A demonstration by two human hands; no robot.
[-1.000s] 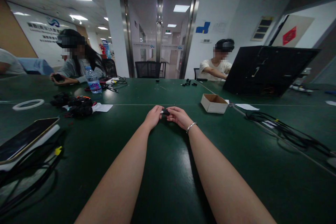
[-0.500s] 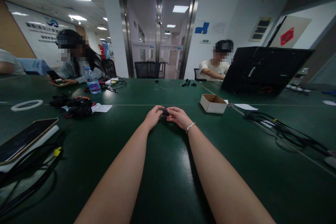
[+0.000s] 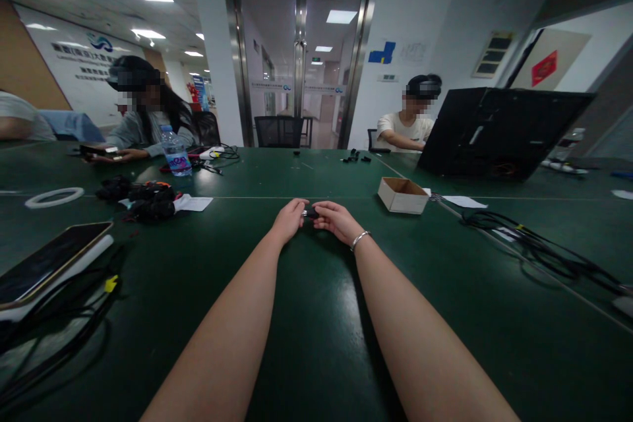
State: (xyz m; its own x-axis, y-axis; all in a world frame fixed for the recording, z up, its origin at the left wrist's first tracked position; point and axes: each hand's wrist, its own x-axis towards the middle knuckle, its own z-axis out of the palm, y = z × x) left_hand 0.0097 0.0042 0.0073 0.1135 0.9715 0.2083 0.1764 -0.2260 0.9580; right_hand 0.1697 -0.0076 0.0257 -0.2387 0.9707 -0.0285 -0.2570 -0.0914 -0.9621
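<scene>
Both hands meet over the green table point(image 3: 306, 316), in the middle of the view. Between them is a small black stick with a silvery end point(image 3: 311, 213), too small to name for certain. My right hand point(image 3: 334, 220), with a silver bracelet at the wrist, pinches its black part. My left hand point(image 3: 289, 220) is closed with its fingertips at the silvery end. What those left fingers pinch is mostly hidden.
An open cardboard box point(image 3: 403, 196) stands right of my hands. Small black pieces point(image 3: 353, 157) lie farther back. Cables point(image 3: 539, 244) run on the right; a phone point(image 3: 54, 264), black gear point(image 3: 148, 199) and a bottle point(image 3: 175, 151) are left. Two people sit across, beside a black monitor point(image 3: 504, 135).
A silvery end now shows on the black stick by my left fingertips; before, only black was visible. My hands have stayed in place. The person at left has tilted their phone flatter.
</scene>
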